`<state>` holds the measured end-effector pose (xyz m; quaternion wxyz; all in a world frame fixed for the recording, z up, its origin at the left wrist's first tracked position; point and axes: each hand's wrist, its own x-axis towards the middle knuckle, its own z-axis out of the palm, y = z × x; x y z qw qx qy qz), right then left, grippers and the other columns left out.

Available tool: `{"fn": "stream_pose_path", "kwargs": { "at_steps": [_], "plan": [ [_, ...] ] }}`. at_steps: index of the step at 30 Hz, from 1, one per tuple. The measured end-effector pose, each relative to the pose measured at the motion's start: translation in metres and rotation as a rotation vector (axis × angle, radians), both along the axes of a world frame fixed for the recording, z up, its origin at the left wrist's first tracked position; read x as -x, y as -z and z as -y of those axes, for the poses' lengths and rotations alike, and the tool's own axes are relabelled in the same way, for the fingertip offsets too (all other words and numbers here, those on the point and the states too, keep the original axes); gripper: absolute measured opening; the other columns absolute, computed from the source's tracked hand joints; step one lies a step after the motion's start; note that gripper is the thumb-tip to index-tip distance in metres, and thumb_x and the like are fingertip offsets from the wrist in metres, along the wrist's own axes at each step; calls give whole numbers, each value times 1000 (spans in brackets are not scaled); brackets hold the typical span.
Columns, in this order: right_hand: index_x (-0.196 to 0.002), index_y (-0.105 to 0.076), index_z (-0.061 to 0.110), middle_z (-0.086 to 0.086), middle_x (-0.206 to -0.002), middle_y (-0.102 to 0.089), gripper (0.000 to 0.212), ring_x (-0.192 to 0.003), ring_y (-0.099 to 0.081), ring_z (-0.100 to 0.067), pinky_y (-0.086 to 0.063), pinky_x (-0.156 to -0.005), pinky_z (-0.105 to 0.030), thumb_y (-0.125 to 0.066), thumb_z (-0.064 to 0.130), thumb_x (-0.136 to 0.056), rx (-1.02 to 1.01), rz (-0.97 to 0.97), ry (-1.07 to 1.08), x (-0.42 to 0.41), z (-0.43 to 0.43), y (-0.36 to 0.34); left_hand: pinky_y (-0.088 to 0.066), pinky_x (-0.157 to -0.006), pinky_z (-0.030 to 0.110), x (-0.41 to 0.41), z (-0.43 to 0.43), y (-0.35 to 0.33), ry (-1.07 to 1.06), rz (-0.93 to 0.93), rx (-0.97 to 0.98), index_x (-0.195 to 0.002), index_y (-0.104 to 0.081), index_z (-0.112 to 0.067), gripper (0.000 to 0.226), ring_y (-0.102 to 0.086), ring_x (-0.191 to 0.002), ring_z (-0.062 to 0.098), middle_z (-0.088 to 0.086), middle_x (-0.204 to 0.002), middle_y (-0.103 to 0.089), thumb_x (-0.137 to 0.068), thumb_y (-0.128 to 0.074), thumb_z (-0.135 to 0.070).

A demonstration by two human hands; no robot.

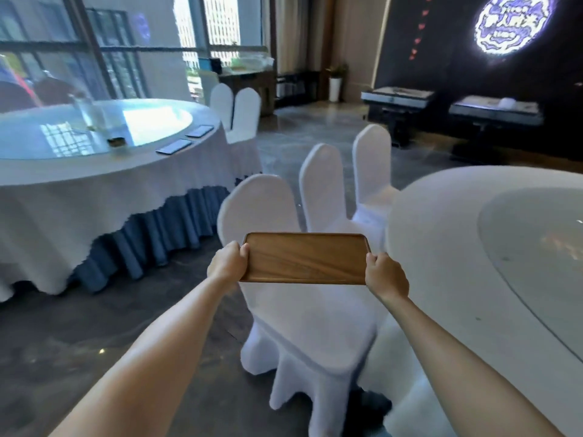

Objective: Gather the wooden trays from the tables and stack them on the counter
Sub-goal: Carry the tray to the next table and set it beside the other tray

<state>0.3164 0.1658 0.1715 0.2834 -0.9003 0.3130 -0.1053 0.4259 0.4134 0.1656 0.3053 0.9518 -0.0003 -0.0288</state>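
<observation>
- Wooden tray [306, 258] held level in the air over a white-covered chair [303, 313], clear of both benches.
- Left hand [227, 263] clenched on the tray's left short edge; right hand [386, 274] clenched on its right.
- Round bench [473, 247] at right; second round bench [94, 171] at left, well apart.

Two bare forearms reach into view from the bottom edge, with no sleeve, cuff or glove showing anywhere along them. The left hand [227, 263] and the right hand [386, 275] are likewise uncovered, and no ring, watch or band can be made out on the wrists or on the fingers that show. The picture is soft, so finer marks cannot be told.
</observation>
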Motion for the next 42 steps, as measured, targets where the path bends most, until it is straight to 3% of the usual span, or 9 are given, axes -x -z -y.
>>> {"fn": "stream_pose_path", "kwargs": {
  "at_steps": [11,14,17,19,24,29,33,37,42],
  "plan": [
    [-108,-56,0,-24,-115,-62,41,-107,-56,-40,-44,-88,-41,-28,29,-100,-26,60,-229,-222,-211,-22,-38,-80,36,-158,-231,-34,-200,77,-16,-89,-49,-5,34,-56,-106,35,21,-115,-61,-99,-29,-31],
    [-112,-55,-1,-26,-118,-60,41,-110,-55,-41,-43,-88,-41,-27,28,-100,-13,52,-286,-275,-248,-24,-40,-83,38,-196,-270,-35,-258,75,0,-97,-54,-2,37,-55,-108,35,21,-116,-61,-99,-30,-30],
    [-108,-55,0,-26,-119,-61,39,-110,-55,-42,-43,-90,-42,-28,27,-100,-18,49,-337,-331,-276,-18,-35,-75,35,-235,-299,-29,-291,74,14,-81,-45,-8,32,-53,-95,33,20,-113,-61,-100,-29,-29],
    [-101,-54,3,-25,-117,-62,35,-109,-55,-41,-42,-85,-40,-29,27,-100,-30,39,-364,-371,-291,-11,-35,-73,33,-267,-316,-21,-318,64,29,-77,-40,-10,33,-47,-85,27,19,-109,-62,-100,-29,-31],
    [-99,-54,2,-26,-115,-62,34,-108,-56,-41,-42,-83,-39,-31,27,-100,-28,44,-412,-490,-320,7,-38,-73,35,-376,-347,-2,-351,67,45,-83,-44,-8,33,-49,-83,26,19,-106,-63,-99,-29,-32],
    [-108,-55,-1,-27,-118,-62,38,-110,-56,-41,-44,-88,-41,-31,27,-100,-39,45,-441,-635,-341,7,-43,-81,39,-504,-365,-4,-384,76,53,-85,-47,-6,33,-56,-93,33,21,-107,-63,-99,-31,-31],
    [-110,-54,1,-26,-119,-61,38,-110,-56,-41,-43,-83,-40,-30,28,-100,-41,49,-435,-734,-349,-1,-41,-79,37,-603,-371,-18,-390,83,23,-88,-48,-5,33,-57,-95,35,23,-109,-63,-100,-30,-30],
    [-111,-53,2,-25,-118,-62,38,-108,-58,-40,-44,-83,-41,-29,29,-100,-24,50,-430,-816,-349,2,-44,-87,41,-687,-371,-16,-393,70,16,-110,-57,-2,42,-58,-104,36,20,-114,-63,-100,-29,-32],
    [-112,-53,2,-24,-117,-63,37,-107,-58,-40,-40,-77,-38,-30,28,-100,-1,39,-425,-919,-349,25,-45,-85,40,-791,-369,13,-397,33,-24,-104,-57,-2,44,-58,-101,35,20,-110,-64,-100,-27,-34]
  ]
}}
